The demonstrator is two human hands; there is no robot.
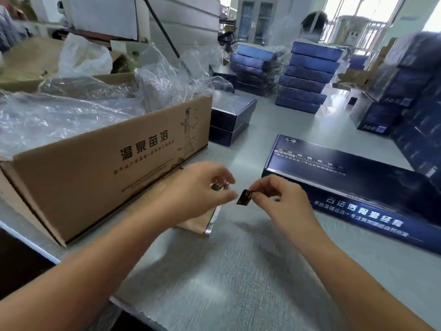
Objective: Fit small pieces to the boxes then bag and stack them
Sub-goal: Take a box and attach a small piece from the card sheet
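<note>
My right hand [284,199] pinches a small dark piece [244,197] between thumb and fingertips, just above the grey table. My left hand [202,187] is beside it with curled fingers around another small dark piece [216,186]; its thumb tip almost touches the first piece. A long dark blue box [353,187] with white lettering lies flat to the right of my hands. Under my left wrist lies a tan packet with a silver edge [202,222].
A large open cardboard carton [107,163] full of clear plastic bags [71,111] stands at the left. Two dark boxes [231,120] sit behind it. Stacks of bagged blue boxes [307,77] stand at the back and along the right [415,103]. A person sits far behind.
</note>
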